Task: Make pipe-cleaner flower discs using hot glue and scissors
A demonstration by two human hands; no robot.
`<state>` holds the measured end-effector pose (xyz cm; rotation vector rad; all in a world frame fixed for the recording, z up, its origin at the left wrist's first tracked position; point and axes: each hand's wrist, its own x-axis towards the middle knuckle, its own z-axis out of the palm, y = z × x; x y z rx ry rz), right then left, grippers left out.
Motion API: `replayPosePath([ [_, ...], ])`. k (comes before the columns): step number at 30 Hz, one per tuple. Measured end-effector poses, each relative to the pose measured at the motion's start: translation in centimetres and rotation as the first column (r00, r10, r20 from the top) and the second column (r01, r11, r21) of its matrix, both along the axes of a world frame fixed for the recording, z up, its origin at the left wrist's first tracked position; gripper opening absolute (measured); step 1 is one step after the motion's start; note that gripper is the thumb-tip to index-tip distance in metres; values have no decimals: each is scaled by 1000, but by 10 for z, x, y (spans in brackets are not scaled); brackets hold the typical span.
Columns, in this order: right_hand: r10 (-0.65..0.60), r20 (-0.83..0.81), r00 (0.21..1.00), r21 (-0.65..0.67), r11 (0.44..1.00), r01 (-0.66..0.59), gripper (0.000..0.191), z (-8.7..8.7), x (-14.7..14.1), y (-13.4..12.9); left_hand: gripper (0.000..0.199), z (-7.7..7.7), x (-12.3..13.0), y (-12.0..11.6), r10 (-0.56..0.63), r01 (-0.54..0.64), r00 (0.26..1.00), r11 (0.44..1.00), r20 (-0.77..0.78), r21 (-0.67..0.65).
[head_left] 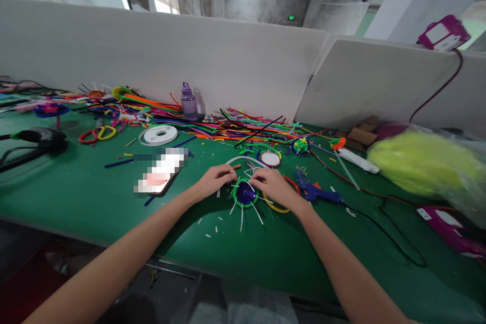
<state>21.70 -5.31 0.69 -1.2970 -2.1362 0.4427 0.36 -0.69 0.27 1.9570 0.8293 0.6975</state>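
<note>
On the green table in front of me is a small round craft piece with a blue middle and green rim, and thin white strips stick out around it. My left hand is at its upper left, fingertips pinched together; what they hold, if anything, is too small to make out. At the upper right, my right hand pinches one of the white strips above the blue middle. Scissors with red and yellow handles lie partly hidden under my right hand. Small white scraps lie nearer to me.
A blue glue gun with a black cord lies to the right. Leftward are a phone, a white ribbon spool and another pair of scissors. Colourful pipe cleaners and a purple bottle line the back; a yellow bag sits at right.
</note>
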Motion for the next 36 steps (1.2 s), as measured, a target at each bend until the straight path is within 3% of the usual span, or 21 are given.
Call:
replayPosePath([
  [14, 8, -82, 997, 91, 996, 0, 9, 0, -4, -2, 28, -4, 2, -3, -49, 46, 993, 999, -104, -26],
  [22, 122, -89, 989, 220, 970, -100, 8, 1, -9, -4, 28, -8, 1, -1, -76, 77, 993, 997, -95, -2],
  [36, 79, -144, 986, 211, 976, -48, 6, -1, -14, -3, 28, -8, 2, -2, -102, 101, 992, 995, -77, -11],
])
